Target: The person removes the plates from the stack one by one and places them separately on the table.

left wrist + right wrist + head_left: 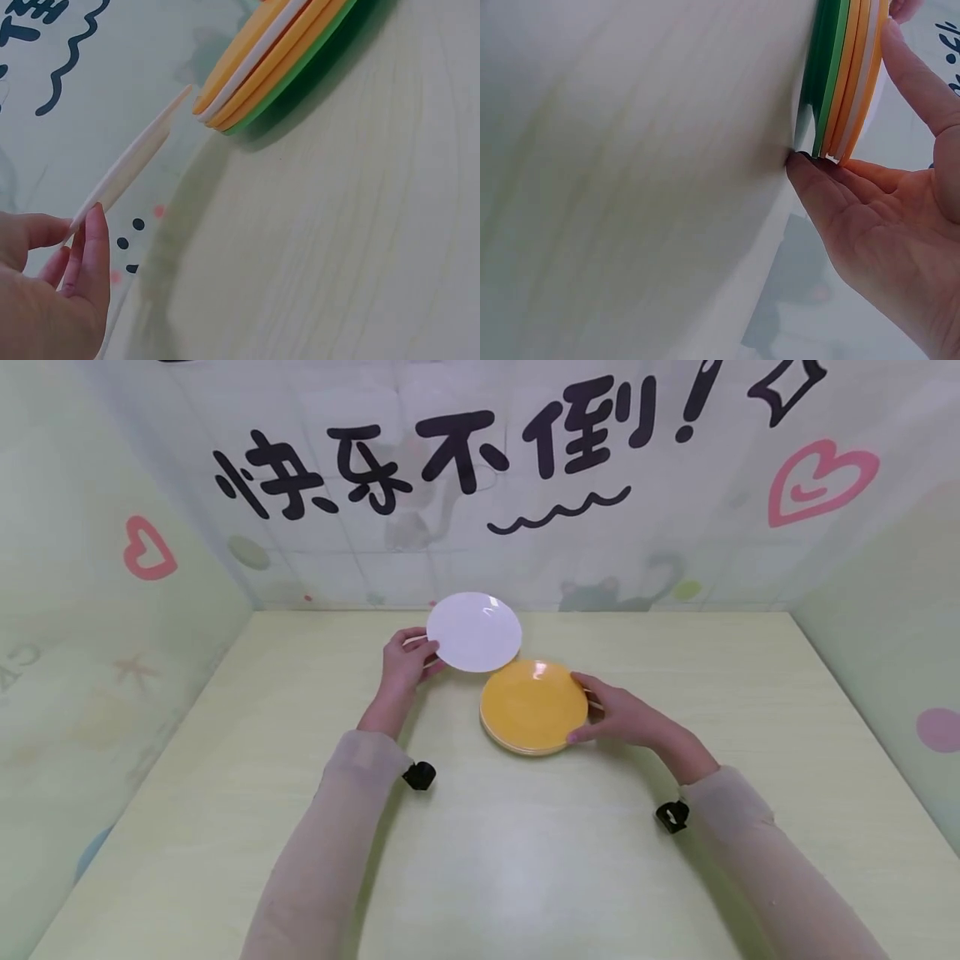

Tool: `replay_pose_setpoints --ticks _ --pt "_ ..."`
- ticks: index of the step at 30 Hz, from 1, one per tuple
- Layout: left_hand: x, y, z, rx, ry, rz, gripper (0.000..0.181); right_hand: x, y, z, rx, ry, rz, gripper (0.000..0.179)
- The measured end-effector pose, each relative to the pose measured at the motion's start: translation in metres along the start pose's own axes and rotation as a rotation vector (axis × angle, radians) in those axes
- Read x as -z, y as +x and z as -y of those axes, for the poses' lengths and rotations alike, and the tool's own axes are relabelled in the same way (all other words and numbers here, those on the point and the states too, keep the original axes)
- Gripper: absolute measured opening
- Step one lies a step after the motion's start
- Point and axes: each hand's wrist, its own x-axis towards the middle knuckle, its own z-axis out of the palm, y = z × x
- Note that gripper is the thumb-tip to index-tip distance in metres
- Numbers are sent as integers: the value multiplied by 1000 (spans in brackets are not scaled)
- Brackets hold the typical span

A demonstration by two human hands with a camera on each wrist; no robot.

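Observation:
My left hand (408, 660) pinches a white plate (480, 631) by its left edge, thumb on one face and fingers on the other. Seen from the left wrist, this plate (131, 161) is tilted and raised off the table, its shadow below. Close by, toward me and to the right, sits a stack of plates (534, 710) with an orange one on top. Its layered edges (281, 64) show orange, white and green, green lowest. My right hand (618, 714) holds the stack's right side, thumb and fingers spread around the rim; fingertips (802, 166) reach its bottom edge.
A pale wood-grain table (480, 860) lies under everything. Behind it rises a printed back wall (480, 560) with large black characters, close beyond the white plate. Side walls (112, 652) border the table. Black wrist cameras (420, 775) hang at both sleeves.

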Motion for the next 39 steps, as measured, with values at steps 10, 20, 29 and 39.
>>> replay_pose_setpoints --ticks 10,20,29,39 --pt "6 13 5 57 -24 -58 42 1 0 1 9 -5 1 105" --pt "11 20 10 82 -9 -66 45 0 0 0 14 -8 -3 106" --pt "17 16 4 118 29 -43 45 -1 0 -1 4 -12 -5 107" --pt "25 10 0 136 105 -41 50 -1 1 -3 1 -35 -13 108"
